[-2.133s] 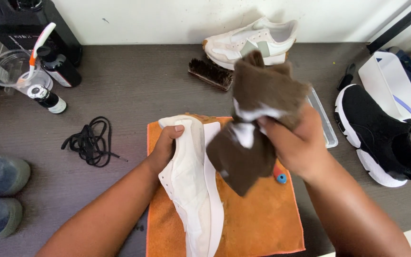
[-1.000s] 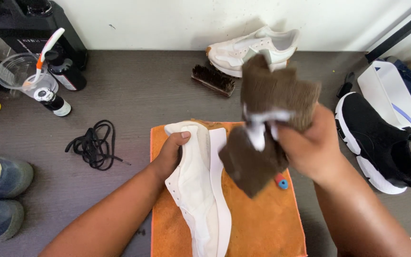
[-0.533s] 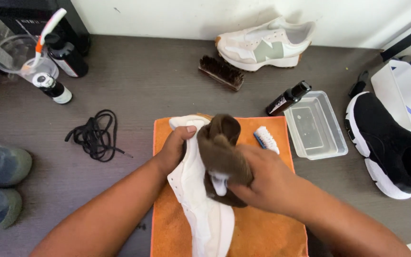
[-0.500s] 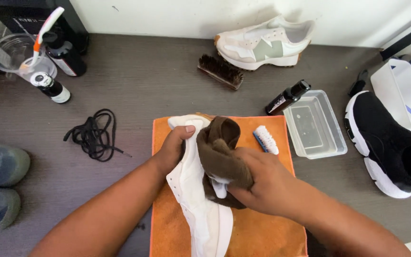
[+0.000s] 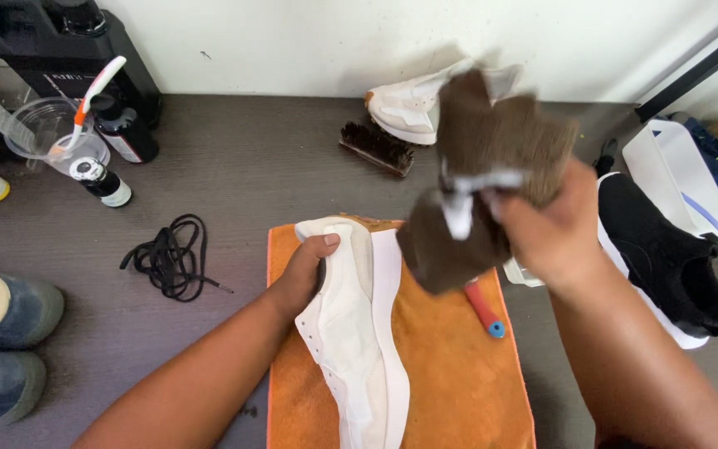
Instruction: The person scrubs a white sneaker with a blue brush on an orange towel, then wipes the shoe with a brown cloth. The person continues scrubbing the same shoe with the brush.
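Observation:
A white sneaker (image 5: 359, 333) lies on its side on an orange cloth (image 5: 450, 374) spread on the grey floor. My left hand (image 5: 305, 270) grips the sneaker near its upper end and holds it down. My right hand (image 5: 546, 233) is raised above the cloth's right side, shut on a bunched brown cloth (image 5: 484, 183) with a small white item pinched in its folds. The brown cloth hangs clear of the sneaker. A small brush with a red handle and blue tip (image 5: 484, 309) lies on the orange cloth under the raised hand.
Black laces (image 5: 168, 258) lie to the left. Bottles and a plastic cup with a toothbrush (image 5: 68, 141) stand at back left. A dark brush (image 5: 376, 148) and a white sneaker (image 5: 405, 104) sit by the wall. A black sneaker (image 5: 666, 258) lies right; blue shoes (image 5: 2, 341) sit left.
My right hand has lifted the brown cloth off the sneaker and up to the right. My left hand has stayed on the sneaker.

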